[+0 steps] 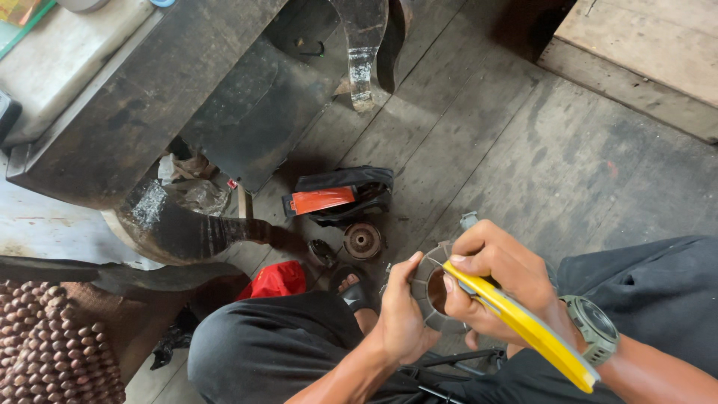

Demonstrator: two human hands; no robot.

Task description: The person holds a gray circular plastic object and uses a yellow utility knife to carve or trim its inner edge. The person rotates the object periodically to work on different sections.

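Note:
My left hand [402, 314] grips a round grey metal part [427, 290] with a segmented rim and a rusty brown hollow. My right hand [499, 280] holds a yellow-handled tool [527, 325], its tip pressed against the part's rim. A grey wristwatch [594, 329] sits on my right wrist. Both hands are above my lap, and I wear dark trousers. A sandalled foot [351, 288] shows below on the plank floor.
On the wooden floor lie a round rusty pulley-like part [363, 241], a black pouch with an orange item [336, 196] and a red rag [277, 279]. A dark wooden bench [149, 97] with curved legs stands left. A brown beaded mat [52, 352] lies bottom left.

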